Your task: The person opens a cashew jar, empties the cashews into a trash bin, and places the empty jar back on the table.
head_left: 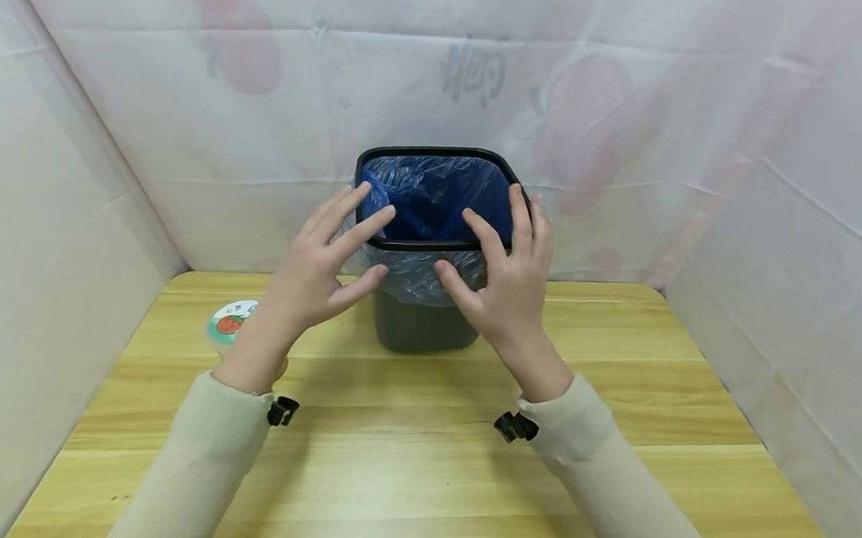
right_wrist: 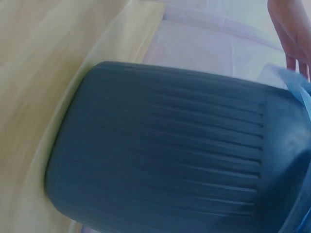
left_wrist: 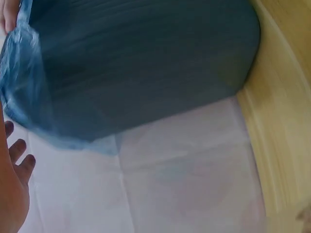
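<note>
A dark grey trash bin point(head_left: 423, 327) stands upright, lined with a translucent blue trash bag point(head_left: 463, 181) folded over its top edge. A black ring point(head_left: 431, 151) runs round the mouth. My left hand point(head_left: 312, 268) is at the left side of the mouth with fingers spread, the thumb in front of the overhanging bag. At the right front corner is my right hand point(head_left: 509, 285), its fingers spread and slightly bent along the ring. In the left wrist view, the bag point(left_wrist: 24, 82) hangs over the bin's upper part. The right wrist view shows the ribbed bin wall point(right_wrist: 160, 145).
A small round tub point(head_left: 230, 321) with a tomato picture on its lid is partly hidden behind my left forearm. The bin is near the back of the wooden table point(head_left: 384, 469). White printed cloth point(head_left: 405, 81) encloses the table's back and sides.
</note>
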Action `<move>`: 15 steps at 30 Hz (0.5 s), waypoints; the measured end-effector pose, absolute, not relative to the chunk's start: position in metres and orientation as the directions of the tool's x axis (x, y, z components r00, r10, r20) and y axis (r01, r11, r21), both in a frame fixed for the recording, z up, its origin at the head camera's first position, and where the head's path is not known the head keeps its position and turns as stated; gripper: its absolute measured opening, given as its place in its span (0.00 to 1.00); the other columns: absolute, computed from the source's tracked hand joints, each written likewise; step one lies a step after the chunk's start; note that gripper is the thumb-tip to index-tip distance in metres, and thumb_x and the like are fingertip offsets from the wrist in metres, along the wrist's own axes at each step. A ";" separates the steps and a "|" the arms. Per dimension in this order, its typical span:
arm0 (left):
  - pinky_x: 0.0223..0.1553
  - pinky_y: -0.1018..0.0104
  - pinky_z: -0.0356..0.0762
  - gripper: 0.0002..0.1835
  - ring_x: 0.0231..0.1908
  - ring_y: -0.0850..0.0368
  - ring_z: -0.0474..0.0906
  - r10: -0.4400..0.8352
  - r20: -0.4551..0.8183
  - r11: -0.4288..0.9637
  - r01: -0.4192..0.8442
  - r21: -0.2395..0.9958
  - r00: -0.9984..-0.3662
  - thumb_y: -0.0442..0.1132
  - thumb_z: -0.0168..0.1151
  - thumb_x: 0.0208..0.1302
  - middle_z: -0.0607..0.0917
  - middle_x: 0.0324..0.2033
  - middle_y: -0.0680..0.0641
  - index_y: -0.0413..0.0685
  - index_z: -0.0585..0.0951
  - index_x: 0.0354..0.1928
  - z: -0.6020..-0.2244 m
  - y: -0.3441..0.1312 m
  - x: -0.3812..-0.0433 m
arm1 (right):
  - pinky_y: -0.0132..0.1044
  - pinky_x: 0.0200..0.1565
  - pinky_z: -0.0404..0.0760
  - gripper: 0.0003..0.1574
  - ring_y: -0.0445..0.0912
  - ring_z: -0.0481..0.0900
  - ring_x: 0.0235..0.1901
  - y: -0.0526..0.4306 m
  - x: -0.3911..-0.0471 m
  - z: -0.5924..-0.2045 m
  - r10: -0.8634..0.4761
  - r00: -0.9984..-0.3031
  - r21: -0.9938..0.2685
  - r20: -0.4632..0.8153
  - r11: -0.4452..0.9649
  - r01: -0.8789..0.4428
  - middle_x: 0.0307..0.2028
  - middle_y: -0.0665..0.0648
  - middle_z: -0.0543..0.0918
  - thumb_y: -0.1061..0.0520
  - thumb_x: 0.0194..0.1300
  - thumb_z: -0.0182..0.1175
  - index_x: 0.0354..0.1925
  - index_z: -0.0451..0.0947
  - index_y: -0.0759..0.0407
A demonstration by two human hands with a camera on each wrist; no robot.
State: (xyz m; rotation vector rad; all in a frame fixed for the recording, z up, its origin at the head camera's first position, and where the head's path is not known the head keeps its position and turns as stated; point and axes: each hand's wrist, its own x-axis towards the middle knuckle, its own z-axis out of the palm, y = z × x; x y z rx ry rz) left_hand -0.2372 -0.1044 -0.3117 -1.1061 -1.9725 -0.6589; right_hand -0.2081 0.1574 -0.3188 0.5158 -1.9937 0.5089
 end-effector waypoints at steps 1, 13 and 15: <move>0.72 0.44 0.57 0.30 0.73 0.40 0.58 0.466 0.821 0.491 0.868 0.071 -0.331 0.54 0.58 0.70 0.65 0.73 0.39 0.53 0.72 0.71 -0.312 -0.109 -0.235 | 0.63 0.73 0.45 0.36 0.62 0.48 0.76 0.157 -0.206 -0.320 -0.142 -0.407 -0.131 0.902 0.809 -0.573 0.76 0.63 0.58 0.34 0.61 0.62 0.61 0.78 0.51; 0.57 0.41 0.73 0.26 0.59 0.38 0.75 0.321 0.779 0.655 0.720 0.228 -0.538 0.41 0.68 0.58 0.79 0.60 0.41 0.51 0.81 0.61 -0.349 -0.175 -0.197 | 0.59 0.68 0.66 0.24 0.64 0.68 0.67 0.094 -0.167 -0.372 -0.466 -0.186 0.034 0.865 0.424 -0.905 0.63 0.68 0.74 0.49 0.59 0.63 0.52 0.80 0.58; 0.55 0.40 0.73 0.26 0.59 0.38 0.74 0.310 0.746 0.688 0.681 0.251 -0.589 0.41 0.70 0.58 0.79 0.60 0.41 0.52 0.80 0.61 -0.358 -0.184 -0.194 | 0.55 0.68 0.67 0.32 0.60 0.65 0.70 0.081 -0.165 -0.384 -0.523 -0.341 -0.113 0.781 0.419 -0.901 0.67 0.65 0.70 0.47 0.59 0.65 0.60 0.75 0.57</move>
